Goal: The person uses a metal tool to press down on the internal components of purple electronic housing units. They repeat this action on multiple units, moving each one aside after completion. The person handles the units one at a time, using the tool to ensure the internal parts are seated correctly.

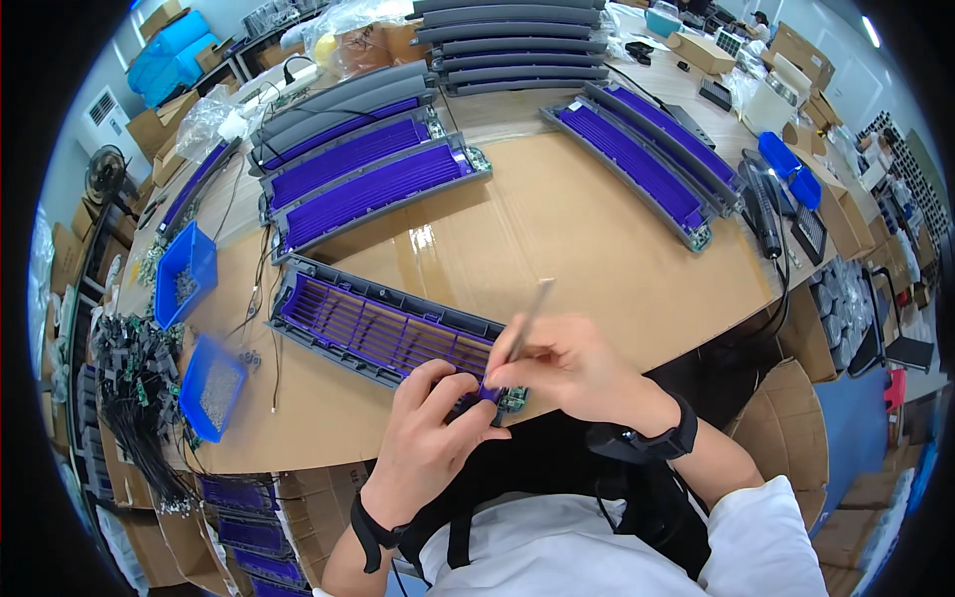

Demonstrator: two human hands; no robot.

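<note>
A long grey housing with a purple slatted grille (388,328) lies slantwise on the cardboard sheet in front of me. A small green circuit board (514,400) shows at its right end. My left hand (430,423) is closed over that end, fingers curled on the housing and fingertips beside the board. My right hand (557,363) pinches a slim silver tool shaped like tweezers (530,316), held upright and tilted. Its lower tip is hidden by the fingers, close to my left fingertips.
More purple-and-grey housings lie at the back left (373,189) and right (637,164); grey panels (517,45) are stacked behind. Blue bins (213,388) of small parts and bundled black cables (139,398) are at left. A corded black tool (764,214) lies at right.
</note>
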